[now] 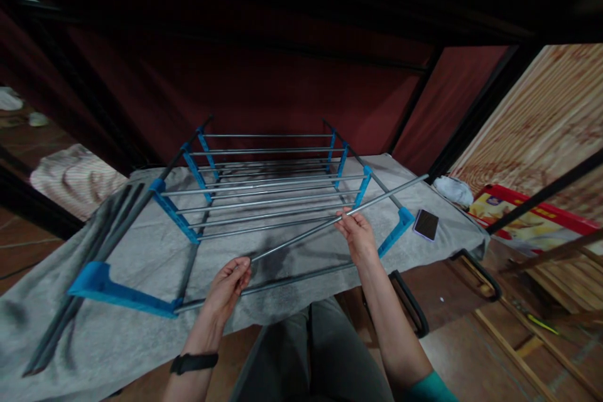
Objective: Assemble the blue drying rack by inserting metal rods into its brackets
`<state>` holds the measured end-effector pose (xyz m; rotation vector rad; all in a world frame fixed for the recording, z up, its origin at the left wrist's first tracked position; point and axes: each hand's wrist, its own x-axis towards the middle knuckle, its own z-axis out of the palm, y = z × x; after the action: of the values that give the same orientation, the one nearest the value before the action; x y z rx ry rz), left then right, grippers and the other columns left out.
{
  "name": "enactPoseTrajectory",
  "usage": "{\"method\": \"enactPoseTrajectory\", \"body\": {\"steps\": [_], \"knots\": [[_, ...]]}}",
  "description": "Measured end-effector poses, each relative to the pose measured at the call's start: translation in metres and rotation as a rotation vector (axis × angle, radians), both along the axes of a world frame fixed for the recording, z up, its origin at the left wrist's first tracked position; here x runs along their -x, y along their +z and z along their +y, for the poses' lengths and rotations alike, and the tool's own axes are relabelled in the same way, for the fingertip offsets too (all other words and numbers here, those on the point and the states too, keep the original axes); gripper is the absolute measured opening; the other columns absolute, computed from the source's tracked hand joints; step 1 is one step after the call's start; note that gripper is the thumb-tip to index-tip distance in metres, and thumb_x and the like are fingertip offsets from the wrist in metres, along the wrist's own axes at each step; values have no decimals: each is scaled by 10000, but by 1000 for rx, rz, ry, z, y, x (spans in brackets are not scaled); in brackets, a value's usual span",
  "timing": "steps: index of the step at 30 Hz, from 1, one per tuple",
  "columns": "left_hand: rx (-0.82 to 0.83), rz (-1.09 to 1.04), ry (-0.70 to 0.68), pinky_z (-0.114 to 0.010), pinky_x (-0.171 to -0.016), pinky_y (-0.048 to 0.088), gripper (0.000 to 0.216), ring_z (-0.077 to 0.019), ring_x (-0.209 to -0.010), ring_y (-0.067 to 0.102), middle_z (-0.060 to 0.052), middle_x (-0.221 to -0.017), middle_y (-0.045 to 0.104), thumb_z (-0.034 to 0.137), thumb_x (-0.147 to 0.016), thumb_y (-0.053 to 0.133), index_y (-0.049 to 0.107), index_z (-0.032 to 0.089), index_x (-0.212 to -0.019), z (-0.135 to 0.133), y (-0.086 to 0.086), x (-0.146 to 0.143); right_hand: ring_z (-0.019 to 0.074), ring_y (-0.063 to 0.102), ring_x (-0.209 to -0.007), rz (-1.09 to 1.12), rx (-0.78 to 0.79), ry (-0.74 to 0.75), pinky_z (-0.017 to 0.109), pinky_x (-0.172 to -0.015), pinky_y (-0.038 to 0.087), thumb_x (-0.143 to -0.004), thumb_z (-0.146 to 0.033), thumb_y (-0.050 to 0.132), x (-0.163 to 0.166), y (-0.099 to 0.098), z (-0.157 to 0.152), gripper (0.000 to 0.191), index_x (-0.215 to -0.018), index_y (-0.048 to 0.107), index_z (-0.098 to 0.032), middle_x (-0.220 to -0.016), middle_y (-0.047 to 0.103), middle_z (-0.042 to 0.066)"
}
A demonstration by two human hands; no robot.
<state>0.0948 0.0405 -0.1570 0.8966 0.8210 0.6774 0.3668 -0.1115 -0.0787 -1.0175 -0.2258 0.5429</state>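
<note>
A loose steel rod runs diagonally — low near end at the left hand, far end rising right past the rack's blue bracket. Left fingers pinch its tip; right hand fingers pinch it mid-length, above the drying rack on the grey-clothed surface.

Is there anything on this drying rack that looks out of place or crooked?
Yes. One metal rod lies diagonally across the rack, while the other rods run parallel between the blue brackets. The left hand and right hand hold it, and neither end sits in a bracket.
</note>
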Motion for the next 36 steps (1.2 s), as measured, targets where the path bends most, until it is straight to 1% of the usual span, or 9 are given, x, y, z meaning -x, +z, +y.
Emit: {"method": "enactPoseTrajectory", "body": {"steps": [4,7,13,16,20,23,27,32,36], "knots": [[246,-170,121,-146,-479,447,137,-60,-528,533,5,-634,601,119,-707,769,640,147,-738,-3,1,-8,128,673,-749,-4,-8,-2,274,-759,577,-617,-312,847,1,2,0,302,-854,682,-224,-825,729,-2],[365,-248,156,-141,-474,474,101,-56,-521,554,-10,-660,627,66,-793,673,638,143,-736,-7,4,-14,121,665,-733,-1,-14,8,264,-748,575,-600,-313,856,3,4,1,327,-860,681,-220,-820,727,-3],[425,-257,188,-189,-596,559,109,-116,-700,685,-46,-770,695,68,-862,606,656,130,-788,-13,7,-24,118,654,-717,-4,-7,11,251,-714,567,-572,-332,869,6,7,2,364,-854,669,-218,-814,716,-5],[434,-253,203,-191,-623,553,129,-111,-695,679,-43,-751,688,29,-848,594,669,119,-796,-10,1,-23,109,641,-691,-25,9,14,253,-713,566,-567,-359,873,6,9,1,381,-856,666,-221,-801,707,-15],[220,-171,225,-189,-659,520,122,-106,-700,658,-23,-753,686,41,-734,714,698,133,-811,-5,-7,-15,98,626,-681,-60,23,8,238,-702,555,-586,-399,863,5,12,-1,384,-870,667,-230,-790,698,-28],[-62,47,57,-203,-645,480,203,-125,-704,630,-31,-751,688,208,-658,818,725,140,-825,-3,-8,-8,93,612,-674,-84,40,-5,232,-689,547,-589,-413,857,5,13,-1,388,-880,670,-236,-789,692,-35],[-349,262,-197,-243,-625,430,393,-151,-700,578,-41,-786,689,392,-601,835,742,157,-901,-5,-2,-7,95,600,-667,-101,62,-14,240,-681,536,-580,-432,851,6,17,0,406,-885,675,-231,-800,690,-29],[-514,301,-279,-262,-645,395,402,-160,-706,528,-20,-748,636,499,-668,742,729,163,-887,-16,8,-19,117,621,-737,-126,77,24,263,-732,528,-619,-475,811,15,15,2,420,-928,676,-224,-830,696,-11],[-538,298,-296,-251,-579,328,396,-130,-613,433,20,-630,522,544,-721,674,709,163,-820,-22,11,-26,150,622,-715,-354,259,252,305,-717,532,-662,-492,771,37,20,-4,346,-866,698,-224,-744,677,-13]]}}
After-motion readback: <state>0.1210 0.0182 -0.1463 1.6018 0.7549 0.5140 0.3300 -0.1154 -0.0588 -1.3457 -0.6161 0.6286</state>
